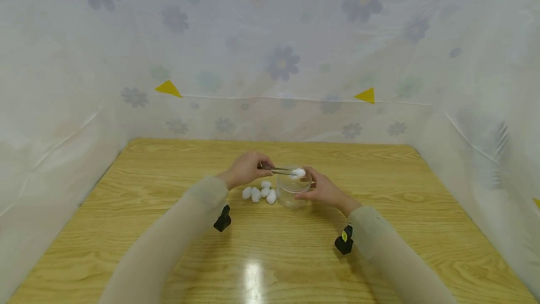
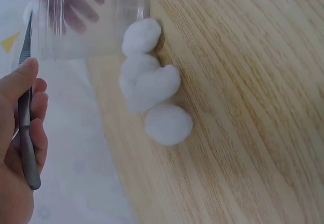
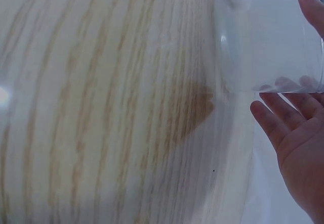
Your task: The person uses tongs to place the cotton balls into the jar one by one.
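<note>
Head view: cotton balls (image 1: 265,192) beside the clear jar (image 1: 290,198), yellow triangles (image 1: 169,89) behind.

A booth hung with pale sheeting encloses a wood-grain worktop (image 1: 295,243), a setting that looks like a makeshift recording station. A flower-printed backdrop (image 1: 236,67) rises behind the worktop's far edge, while a left sheet (image 1: 50,97) and a right sheet (image 1: 476,83), both creased, hang along its side edges. Yellow triangles (image 1: 169,88) mark the backdrop toward the far left and far right corners. Black camera units (image 1: 222,218) sit by both sleeve cuffs (image 1: 370,230), and bright glare (image 1: 253,280) falls at the near edge. The building beyond cannot be told.
</note>
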Available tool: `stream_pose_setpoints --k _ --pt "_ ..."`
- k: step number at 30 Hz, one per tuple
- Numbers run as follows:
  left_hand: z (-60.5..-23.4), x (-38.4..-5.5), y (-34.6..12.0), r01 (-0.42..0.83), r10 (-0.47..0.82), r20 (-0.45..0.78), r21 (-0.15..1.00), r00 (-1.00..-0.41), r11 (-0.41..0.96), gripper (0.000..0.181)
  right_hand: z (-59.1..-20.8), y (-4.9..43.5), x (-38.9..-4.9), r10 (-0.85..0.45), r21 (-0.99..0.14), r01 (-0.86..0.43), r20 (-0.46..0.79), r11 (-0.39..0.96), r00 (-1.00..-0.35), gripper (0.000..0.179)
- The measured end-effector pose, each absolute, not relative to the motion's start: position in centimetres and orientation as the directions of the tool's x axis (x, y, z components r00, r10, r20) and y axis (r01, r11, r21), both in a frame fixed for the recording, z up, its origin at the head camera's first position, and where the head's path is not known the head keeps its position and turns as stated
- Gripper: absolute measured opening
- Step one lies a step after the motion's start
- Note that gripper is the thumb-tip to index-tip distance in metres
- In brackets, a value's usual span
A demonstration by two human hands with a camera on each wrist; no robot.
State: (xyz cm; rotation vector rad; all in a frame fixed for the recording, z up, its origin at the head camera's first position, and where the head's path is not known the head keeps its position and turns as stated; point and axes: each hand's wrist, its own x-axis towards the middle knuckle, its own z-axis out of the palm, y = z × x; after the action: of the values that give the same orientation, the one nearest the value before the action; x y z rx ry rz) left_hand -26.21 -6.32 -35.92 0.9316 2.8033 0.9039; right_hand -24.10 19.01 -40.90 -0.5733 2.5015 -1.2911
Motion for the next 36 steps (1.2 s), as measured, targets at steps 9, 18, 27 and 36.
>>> stream_pose_setpoints --k 9,18,27,36 --pt "-36.1 -26.0 -6.6 0.520 0.566 0.117 0.577 -0.816 0.630 0.020 -40.6 18.9 -23.9 -0.462 -0.803 -0.239 -0.050 0.545 -0.886 0.085" --pt "-36.5 -25.9 -8.9 0.471 0.517 0.113 0.607 -0.849 0.640 0.020 -40.5 18.9 -23.7 -0.462 -0.798 -0.251 -0.039 0.548 -0.886 0.088" --pt "-37.5 -25.5 -12.3 0.425 0.474 0.095 0.620 -0.875 0.660 0.020 -40.6 18.9 -23.9 -0.462 -0.801 -0.251 -0.035 0.543 -0.886 0.087" --pt "-38.7 -24.9 -14.9 0.375 0.447 0.051 0.633 -0.893 0.677 0.015 -40.6 18.9 -23.8 -0.462 -0.790 -0.254 -0.041 0.557 -0.886 0.087"
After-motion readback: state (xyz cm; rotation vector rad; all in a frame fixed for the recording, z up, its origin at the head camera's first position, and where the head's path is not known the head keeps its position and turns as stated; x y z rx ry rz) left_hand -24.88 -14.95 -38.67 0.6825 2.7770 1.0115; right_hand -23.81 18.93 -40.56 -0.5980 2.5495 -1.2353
